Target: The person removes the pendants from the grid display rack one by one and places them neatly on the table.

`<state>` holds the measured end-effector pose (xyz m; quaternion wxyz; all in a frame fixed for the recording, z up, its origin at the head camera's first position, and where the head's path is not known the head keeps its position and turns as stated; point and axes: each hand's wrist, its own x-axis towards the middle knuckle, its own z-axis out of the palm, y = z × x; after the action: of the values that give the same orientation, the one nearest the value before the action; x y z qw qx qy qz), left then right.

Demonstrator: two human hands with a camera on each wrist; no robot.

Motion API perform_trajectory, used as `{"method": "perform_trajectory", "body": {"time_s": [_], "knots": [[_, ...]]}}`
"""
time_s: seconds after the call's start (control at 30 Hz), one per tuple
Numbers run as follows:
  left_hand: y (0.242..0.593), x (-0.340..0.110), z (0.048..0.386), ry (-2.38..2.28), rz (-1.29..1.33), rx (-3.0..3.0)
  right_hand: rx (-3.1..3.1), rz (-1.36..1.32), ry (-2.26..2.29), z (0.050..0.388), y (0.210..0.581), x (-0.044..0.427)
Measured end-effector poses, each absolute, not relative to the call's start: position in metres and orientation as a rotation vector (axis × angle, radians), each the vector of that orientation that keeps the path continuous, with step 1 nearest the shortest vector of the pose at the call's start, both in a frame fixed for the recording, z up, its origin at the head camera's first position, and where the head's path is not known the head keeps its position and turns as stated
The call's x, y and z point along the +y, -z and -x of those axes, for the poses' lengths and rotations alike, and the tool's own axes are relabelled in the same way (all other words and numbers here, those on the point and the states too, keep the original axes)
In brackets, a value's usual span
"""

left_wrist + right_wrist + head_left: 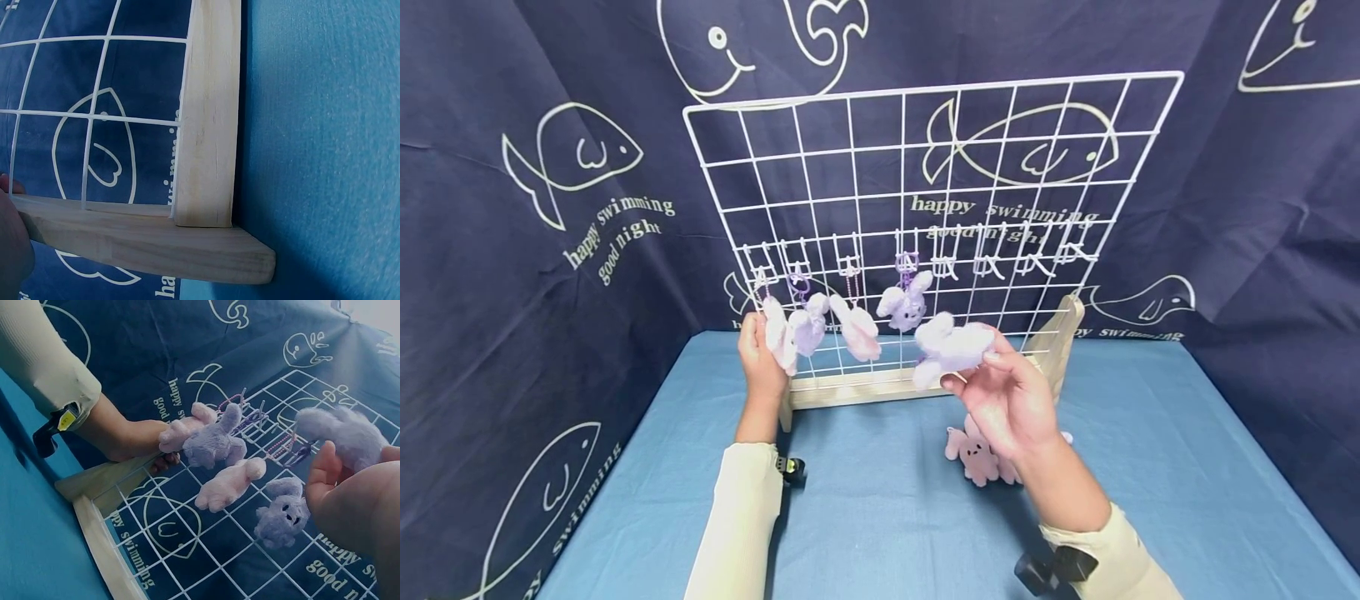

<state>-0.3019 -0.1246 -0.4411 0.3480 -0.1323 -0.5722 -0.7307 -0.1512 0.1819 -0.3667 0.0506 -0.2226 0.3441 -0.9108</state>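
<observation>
My right hand (1011, 404) pinches a pale purple plush rabbit (958, 346) between thumb and fingers, in front of the white wire grid (902, 150). In the right wrist view this plush (350, 434) lies tilted above the thumb of the hand (356, 497). Four plush toys hang from hooks: a pink one (778, 337) at far left, a purple one (809, 329), a pink one (859, 332) and a purple one (906, 308). My left hand (762, 362) grips the wooden stand (112, 478) at the grid's left end, fingers curled at its edge.
Several white hooks (988, 265) without toys line the grid's right half. Pink plush toys (979, 458) lie on the blue table (865, 500) below my right hand, partly hidden by it. A wooden foot (1063, 342) supports the grid's right end.
</observation>
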Motion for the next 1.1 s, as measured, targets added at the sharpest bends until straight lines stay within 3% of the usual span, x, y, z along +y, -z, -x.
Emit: {"method": "perform_trajectory", "body": {"time_s": [0.33,0.6,1.1], "knots": [[0.441,-0.125,0.301,1.895,0.350,-1.481,1.454,0.332,2.745,0.145,0.361,0.174],[0.442,-0.125,0.302,1.883,0.373,-1.489,1.961,0.324,2.612,0.148,0.361,0.173],[0.441,-0.124,0.301,1.862,0.322,-1.508,2.829,0.507,1.772,0.148,0.371,0.176]]}}
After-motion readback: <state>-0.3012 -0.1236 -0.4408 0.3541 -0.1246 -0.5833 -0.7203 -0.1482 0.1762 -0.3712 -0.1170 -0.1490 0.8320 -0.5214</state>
